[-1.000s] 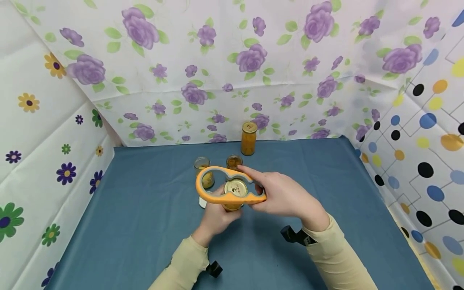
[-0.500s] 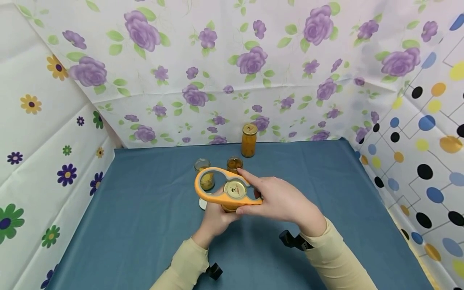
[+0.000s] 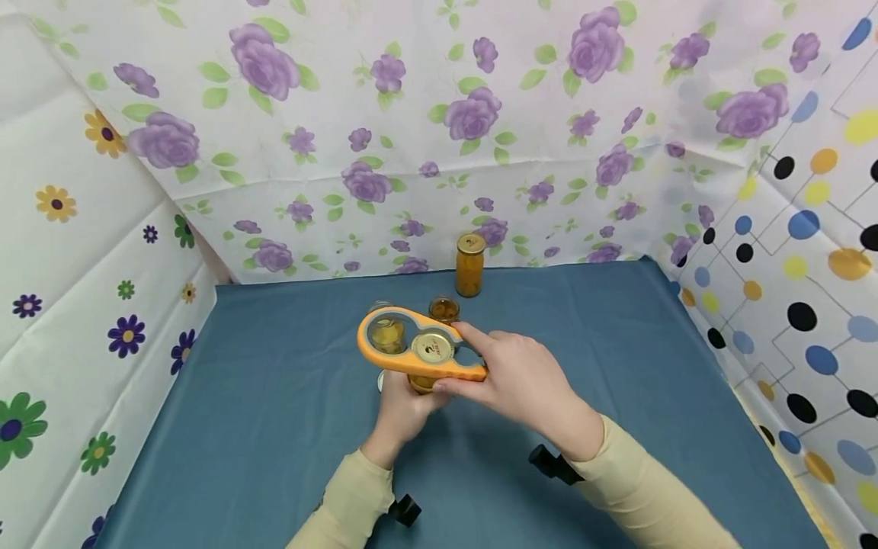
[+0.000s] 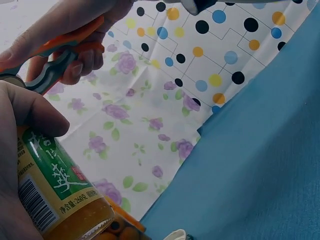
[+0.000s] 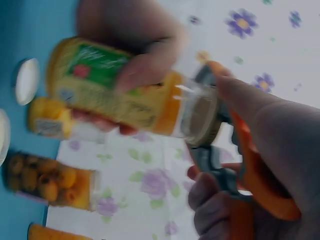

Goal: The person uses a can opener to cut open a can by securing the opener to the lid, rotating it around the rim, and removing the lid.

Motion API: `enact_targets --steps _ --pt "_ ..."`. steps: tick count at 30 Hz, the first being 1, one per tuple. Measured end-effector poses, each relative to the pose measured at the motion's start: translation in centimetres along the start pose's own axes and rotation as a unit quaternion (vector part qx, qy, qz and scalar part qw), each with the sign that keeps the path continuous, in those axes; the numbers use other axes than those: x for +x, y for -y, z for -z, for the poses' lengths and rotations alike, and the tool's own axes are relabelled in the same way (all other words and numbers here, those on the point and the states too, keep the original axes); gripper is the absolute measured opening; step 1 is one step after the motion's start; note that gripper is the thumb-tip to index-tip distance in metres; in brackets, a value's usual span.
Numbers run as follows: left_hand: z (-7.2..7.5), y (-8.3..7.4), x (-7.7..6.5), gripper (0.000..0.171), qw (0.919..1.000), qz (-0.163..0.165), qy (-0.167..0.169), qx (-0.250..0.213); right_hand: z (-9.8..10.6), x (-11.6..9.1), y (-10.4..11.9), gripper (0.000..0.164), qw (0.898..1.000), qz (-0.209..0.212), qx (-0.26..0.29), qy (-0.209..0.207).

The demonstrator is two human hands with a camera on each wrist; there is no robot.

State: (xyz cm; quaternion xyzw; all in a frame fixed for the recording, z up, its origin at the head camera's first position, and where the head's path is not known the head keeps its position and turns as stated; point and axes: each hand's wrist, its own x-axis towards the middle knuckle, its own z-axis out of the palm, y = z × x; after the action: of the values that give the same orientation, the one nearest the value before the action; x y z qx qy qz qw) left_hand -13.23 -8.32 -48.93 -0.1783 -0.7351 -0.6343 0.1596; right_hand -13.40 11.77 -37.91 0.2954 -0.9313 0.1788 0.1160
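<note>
Gripped upright in my left hand [image 3: 398, 412] is a glass jar [image 4: 65, 185] with a green and yellow label and a gold lid [image 3: 433, 348]. My right hand [image 3: 528, 381] holds the handle end of an orange jar opener [image 3: 446, 370] with a grey toothed lining. The opener lies across the top of the jar, its curved teeth on both sides of the lid. In the right wrist view, the right fingers [image 5: 210, 210] curl round the opener's handles. The left palm hides part of the label in the left wrist view.
Behind the opener stands a lidless jar with yellow pieces [image 3: 386, 335]. A lidless jar of round brownish fruit [image 5: 45, 180] is beside it. Farther back, a lidded orange jar [image 3: 469, 271] stands near the flowered backdrop. A white lid [image 5: 27, 81] lies on the blue cloth [image 3: 288, 427].
The opener has settled around the lid, and the right thumb and fingers have drawn in along its handles. Both hands, the jar and the opener have shifted slightly left.
</note>
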Motion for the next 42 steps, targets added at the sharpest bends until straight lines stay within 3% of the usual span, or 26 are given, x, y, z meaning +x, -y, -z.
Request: enact_targets --steps 7,12,18,24,30,36,42 --pt "0.5 0.3 0.0 0.046 0.9994 0.001 0.026 -0.023 0.3 0.8 -0.8 0.081 0.995 0.077 -0.061 -0.020" --pt "0.6 0.0 0.1 0.046 0.9970 0.002 0.059 -0.050 0.6 1.3 -1.8 0.080 0.993 0.102 -0.055 -0.018" --pt "1.1 0.0 0.5 0.045 0.9921 -0.028 0.099 -0.072 0.7 1.7 -2.4 0.082 0.992 0.120 -0.046 -0.009" --pt "1.8 0.4 1.0 0.039 0.9779 -0.049 0.163 -0.121 0.4 2.0 -3.1 0.083 0.987 0.156 -0.030 -0.011" --pt "2.1 0.8 1.2 0.045 0.9668 -0.035 0.213 -0.137 0.4 1.9 -3.8 0.085 0.982 0.189 -0.018 -0.016" --pt "2.0 1.2 1.1 0.053 0.9660 -0.026 0.221 -0.132 0.2 1.6 -4.2 0.085 0.980 0.197 -0.014 -0.016" --pt "1.9 1.3 0.9 0.050 0.9632 -0.019 0.228 -0.141 0.1 1.4 -4.4 0.086 0.980 0.199 -0.012 -0.020"
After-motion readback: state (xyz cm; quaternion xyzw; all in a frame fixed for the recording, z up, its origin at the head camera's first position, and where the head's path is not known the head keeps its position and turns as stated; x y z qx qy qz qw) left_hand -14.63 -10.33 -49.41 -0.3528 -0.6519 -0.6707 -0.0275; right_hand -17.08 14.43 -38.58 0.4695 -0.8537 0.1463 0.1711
